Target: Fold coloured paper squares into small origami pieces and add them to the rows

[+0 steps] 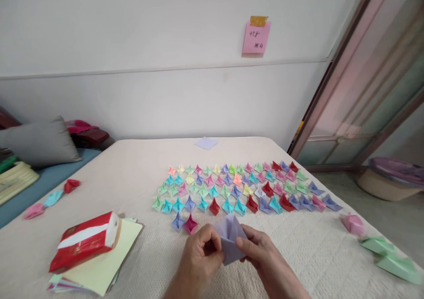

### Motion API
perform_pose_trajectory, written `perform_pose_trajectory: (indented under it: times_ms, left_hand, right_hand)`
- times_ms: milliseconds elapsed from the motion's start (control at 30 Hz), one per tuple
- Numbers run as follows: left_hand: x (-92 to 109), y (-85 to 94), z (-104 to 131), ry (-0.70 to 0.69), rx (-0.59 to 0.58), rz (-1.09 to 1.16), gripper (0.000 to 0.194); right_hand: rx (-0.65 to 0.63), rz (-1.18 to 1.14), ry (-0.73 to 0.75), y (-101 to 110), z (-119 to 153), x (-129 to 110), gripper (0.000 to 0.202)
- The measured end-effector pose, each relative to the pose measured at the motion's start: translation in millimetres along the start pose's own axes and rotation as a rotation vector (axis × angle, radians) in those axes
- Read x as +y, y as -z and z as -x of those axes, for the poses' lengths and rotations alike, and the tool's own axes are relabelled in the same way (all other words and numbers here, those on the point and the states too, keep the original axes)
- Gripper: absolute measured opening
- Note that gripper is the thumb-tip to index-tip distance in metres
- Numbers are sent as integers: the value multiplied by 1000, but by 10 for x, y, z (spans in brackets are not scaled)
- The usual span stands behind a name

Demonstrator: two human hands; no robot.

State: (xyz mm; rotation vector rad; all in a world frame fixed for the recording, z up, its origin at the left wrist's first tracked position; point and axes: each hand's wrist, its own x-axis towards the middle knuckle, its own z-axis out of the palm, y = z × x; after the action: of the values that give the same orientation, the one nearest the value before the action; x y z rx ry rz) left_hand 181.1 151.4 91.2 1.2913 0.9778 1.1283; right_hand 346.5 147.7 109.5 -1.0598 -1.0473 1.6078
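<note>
A light purple folded paper (232, 241) is held up between both hands near the front of the bed, its top opened into a pocket. My left hand (202, 255) pinches its left edge between thumb and fingers. On the right side, my right hand (261, 250) grips it with the thumb in front and the fingers behind. Just beyond the hands, several small folded paper boats stand in rows, among them a dark pink one (190, 224) and a purple one (178, 221) in the nearest row.
A red packet (84, 239) lies on stacked coloured paper (106, 263) at the left. Folded pieces, one pink (353, 224) and green ones (397, 266), sit at the right edge. A flat purple sheet (206, 143) lies at the far edge.
</note>
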Motion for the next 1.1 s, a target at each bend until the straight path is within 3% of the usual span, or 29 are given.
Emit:
perform_pose_trajectory:
  times_ms: [133,300,533,633,767,800,933,1100]
  left_hand:
    - [-16,3,7,-37,-53,-116,15]
    - [-76,-1,-4,-65,-66,-164,13]
    - [-78,15,-12,23,-90,-102,13]
    - [-128,0,-19,71,-89,21,16]
    - [-143,-38,-44,97,-20,300,56]
    - [-133,-48,-50,116,-14,332,59]
    - [-113,-100,-54,187,-5,325,27]
    - [-149,-138,-31,181,113,331,18]
  right_hand:
    - [-35,-75,-53,13,-51,83,21]
    - [37,-19,-70,21,-65,127,19]
    - [114,93,-48,36,-102,208,18]
    - [144,105,-47,27,-104,195,18]
    - [178,69,-15,-17,-87,142,16]
    - [180,67,-5,-32,-82,135,16]
    - [222,149,42,-87,-70,164,13]
    - [233,181,32,-130,-80,217,15]
